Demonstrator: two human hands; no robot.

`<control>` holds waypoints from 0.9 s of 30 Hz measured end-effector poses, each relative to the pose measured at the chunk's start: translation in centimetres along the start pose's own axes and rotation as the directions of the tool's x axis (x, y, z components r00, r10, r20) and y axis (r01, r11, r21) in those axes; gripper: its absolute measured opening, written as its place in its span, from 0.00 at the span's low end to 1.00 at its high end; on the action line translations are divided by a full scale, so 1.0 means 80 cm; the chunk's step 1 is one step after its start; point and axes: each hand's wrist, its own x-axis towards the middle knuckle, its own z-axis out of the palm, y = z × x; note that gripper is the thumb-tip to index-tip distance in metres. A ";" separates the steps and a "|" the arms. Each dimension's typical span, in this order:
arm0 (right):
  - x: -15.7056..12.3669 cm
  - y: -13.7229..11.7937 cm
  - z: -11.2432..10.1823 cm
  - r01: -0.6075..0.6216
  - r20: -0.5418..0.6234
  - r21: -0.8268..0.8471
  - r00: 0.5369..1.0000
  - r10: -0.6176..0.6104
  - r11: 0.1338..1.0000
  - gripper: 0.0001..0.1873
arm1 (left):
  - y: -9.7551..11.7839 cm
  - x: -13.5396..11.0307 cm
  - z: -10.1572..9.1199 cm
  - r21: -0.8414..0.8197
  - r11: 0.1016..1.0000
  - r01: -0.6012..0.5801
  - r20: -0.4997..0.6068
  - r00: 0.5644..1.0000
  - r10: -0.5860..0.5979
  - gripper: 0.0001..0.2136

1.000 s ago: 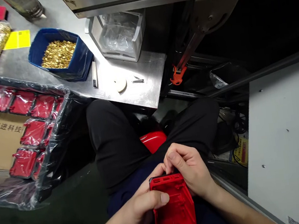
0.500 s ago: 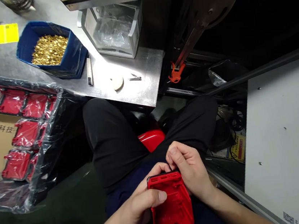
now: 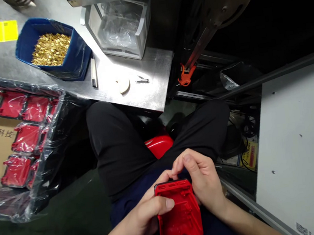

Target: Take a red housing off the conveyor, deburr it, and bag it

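Observation:
In the head view my left hand (image 3: 152, 209) grips a red plastic housing (image 3: 183, 215) by its left side, thumb over the rim and fingers behind. The housing's hollow inside faces up, with slots along the far edge and a square and a round hole near the bottom. My right hand (image 3: 200, 175) is curled at the far right corner of the housing, its fingertips bent close to my left fingers. Whatever those right fingertips hold, if anything, is hidden.
On the metal bench (image 3: 108, 95) stand a blue bin (image 3: 81, 62) of brass-coloured parts, a grey tray (image 3: 142, 35) of plastic bags, a knife (image 3: 93, 72) and a tape roll (image 3: 123, 85). A lined box (image 3: 56, 118) at left holds red housings. A white panel (image 3: 304, 133) is at right.
My right fingers have shifted slightly along the housing's far edge, the index finger stretching further left. The left hand's grip on the housing stays the same.

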 end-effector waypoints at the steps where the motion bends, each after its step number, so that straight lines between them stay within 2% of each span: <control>1: -0.001 -0.001 0.000 -0.017 0.067 0.027 0.998 0.015 0.999 0.22 | 0.000 0.000 0.001 0.002 1.000 -0.003 -0.027 1.000 0.003 0.21; 3: -0.003 0.000 -0.002 -0.031 0.128 0.030 0.991 0.027 0.999 0.21 | 0.002 0.000 0.002 0.011 1.000 -0.007 -0.047 0.999 0.007 0.21; 4: -0.004 0.002 -0.004 -0.008 0.102 0.001 0.995 0.008 1.000 0.21 | 0.002 0.001 0.002 0.019 1.000 -0.004 -0.039 0.999 0.005 0.20; 6: -0.006 0.007 -0.008 0.078 -0.052 -0.091 0.995 -0.082 0.993 0.23 | 0.004 0.003 0.004 0.028 1.000 0.007 0.002 1.000 -0.007 0.17; 7: -0.006 0.008 -0.010 0.117 -0.141 -0.139 0.980 -0.137 0.983 0.24 | 0.005 0.003 0.005 0.025 1.000 0.013 0.024 1.000 -0.014 0.17; 9: -0.005 0.009 -0.013 0.159 -0.228 -0.199 0.952 -0.203 0.967 0.24 | 0.006 0.004 0.006 0.014 1.000 0.026 0.055 0.998 -0.027 0.16; 10: -0.003 0.008 -0.014 0.163 -0.201 -0.193 0.959 -0.202 0.967 0.22 | 0.005 0.004 0.006 0.012 1.000 0.028 0.060 0.998 -0.028 0.16; 11: -0.002 0.007 -0.015 0.163 -0.113 -0.165 0.977 -0.183 0.973 0.21 | 0.005 0.003 0.006 0.014 1.000 0.025 0.051 0.998 -0.025 0.16; 12: -0.001 0.005 -0.016 0.159 0.022 -0.125 0.987 -0.157 0.979 0.21 | 0.005 0.003 0.006 0.019 1.000 0.019 0.031 0.999 -0.019 0.16; 14: -0.001 0.006 -0.018 0.182 0.257 -0.057 0.953 -0.162 0.982 0.24 | 0.004 0.002 0.005 0.023 1.000 0.008 0.001 1.000 -0.008 0.16; 15: -0.001 0.008 -0.021 0.233 0.288 -0.045 0.934 -0.210 0.972 0.25 | 0.004 0.002 0.004 0.013 1.000 0.005 0.010 1.000 -0.005 0.16; 16: -0.001 0.012 -0.024 0.305 0.242 -0.056 0.928 -0.283 0.951 0.25 | 0.004 0.002 0.004 -0.002 1.000 0.001 0.039 0.999 -0.001 0.16; 18: 0.004 0.020 -0.036 0.421 -0.044 -0.149 0.901 -0.432 0.895 0.27 | 0.005 0.002 0.004 -0.037 0.999 -0.031 0.113 0.993 0.035 0.17; 19: 0.010 0.023 -0.042 0.408 -0.187 -0.211 0.875 -0.447 0.888 0.29 | 0.005 0.001 0.004 -0.053 0.997 -0.058 0.136 0.989 0.065 0.18; 20: 0.019 0.026 -0.049 0.346 -0.282 -0.265 0.865 -0.416 0.900 0.29 | 0.006 0.000 0.004 -0.063 0.994 -0.088 0.140 0.985 0.096 0.20; 21: 0.032 0.027 -0.055 0.260 -0.323 -0.316 0.875 -0.361 0.912 0.28 | 0.006 -0.001 0.003 -0.061 0.992 -0.114 0.134 0.984 0.121 0.22; 23: 0.069 0.024 -0.060 0.138 -0.255 -0.443 0.928 -0.272 0.886 0.19 | 0.005 -0.004 0.001 -0.041 0.990 -0.136 0.138 0.980 0.140 0.26; 25: 0.119 0.018 -0.053 0.194 -0.104 -0.554 0.949 -0.299 0.809 0.10 | 0.005 -0.006 -0.002 -0.009 0.990 -0.144 0.173 0.975 0.143 0.30; 27: 0.175 0.008 -0.034 0.322 0.026 -0.635 0.918 -0.397 0.702 0.09 | 0.005 -0.007 -0.004 0.027 0.987 -0.161 0.206 0.967 0.152 0.34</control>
